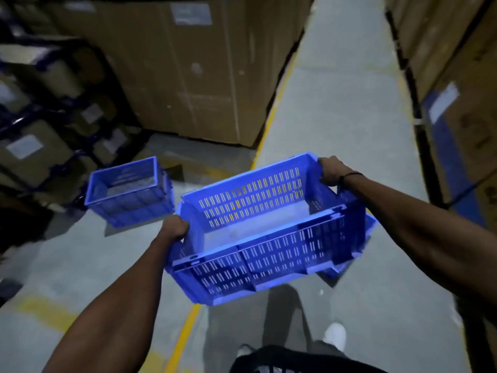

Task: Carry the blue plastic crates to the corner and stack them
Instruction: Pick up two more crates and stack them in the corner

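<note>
Head view shows the left hand (pixel 174 228) curled over the rim at one short end of a blue slotted crate (pixel 269 230), fingers wrapped round the edge. Opposite it, the right hand (pixel 332 169) grips the rim at the other short end, a dark band (pixel 349 175) round its wrist. Held between both hands, the crate is off the floor, tilted, its open top turned toward the camera and nothing visible inside it. Under its right end a further blue edge (pixel 369 224) juts out, though whether that is another crate nested below cannot be told.

Left of the held crate and beyond it, a second blue crate (pixel 129 192) sits on the grey floor (pixel 336 103), apart from the held one; its lower part looks doubled, possibly one crate set on another, but blur hides it. Beyond the held crate rises a tall cardboard box (pixel 188 71) with a white label. Left of that crate, dark blue shelving (pixel 40 114) carries smaller boxes. A yellow line (pixel 271 114) on the floor runs past the held crate beside the tall box. Right of the held crate more cardboard boxes (pixel 457 76) wall the aisle. Below it show the person's legs and a white shoe (pixel 334 336).
</note>
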A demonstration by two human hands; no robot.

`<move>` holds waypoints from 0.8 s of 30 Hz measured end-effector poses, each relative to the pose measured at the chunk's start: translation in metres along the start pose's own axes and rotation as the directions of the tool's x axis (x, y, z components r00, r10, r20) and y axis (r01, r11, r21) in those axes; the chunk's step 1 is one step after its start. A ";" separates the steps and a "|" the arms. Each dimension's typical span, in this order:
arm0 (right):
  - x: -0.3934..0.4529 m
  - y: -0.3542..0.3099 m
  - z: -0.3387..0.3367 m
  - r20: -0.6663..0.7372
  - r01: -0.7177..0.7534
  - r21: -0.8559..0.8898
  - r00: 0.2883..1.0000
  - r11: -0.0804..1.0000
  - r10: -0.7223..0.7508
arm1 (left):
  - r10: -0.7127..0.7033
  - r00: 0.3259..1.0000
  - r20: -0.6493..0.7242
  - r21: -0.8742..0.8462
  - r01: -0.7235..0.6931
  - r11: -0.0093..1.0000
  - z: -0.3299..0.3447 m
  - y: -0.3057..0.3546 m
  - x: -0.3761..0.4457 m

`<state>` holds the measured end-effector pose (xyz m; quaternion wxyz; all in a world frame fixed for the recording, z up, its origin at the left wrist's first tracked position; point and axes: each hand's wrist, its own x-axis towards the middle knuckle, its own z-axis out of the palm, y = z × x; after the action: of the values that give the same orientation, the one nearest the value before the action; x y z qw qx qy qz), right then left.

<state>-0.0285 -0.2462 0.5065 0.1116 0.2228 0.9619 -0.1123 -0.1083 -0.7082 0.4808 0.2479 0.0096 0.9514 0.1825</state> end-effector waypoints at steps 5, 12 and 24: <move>0.004 -0.098 0.023 0.013 0.105 -0.002 0.994 0.994 -0.105 | -0.061 0.995 -0.083 -0.056 0.057 0.997 -0.047 -0.081 -0.015; 0.037 -0.199 0.045 0.055 0.157 -0.022 0.986 0.987 -0.155 | -0.172 0.963 -0.209 -0.157 0.140 0.978 -0.089 -0.154 -0.015; 0.124 -0.368 0.082 0.082 0.234 0.096 0.967 0.967 -0.242 | -0.264 0.924 -0.276 -0.202 0.213 0.956 -0.164 -0.246 0.072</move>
<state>-0.2907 -0.5403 0.4568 0.1324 0.1046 0.9697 -0.1764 -0.2320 -0.9861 0.4935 0.1210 -0.1555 0.9530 0.2300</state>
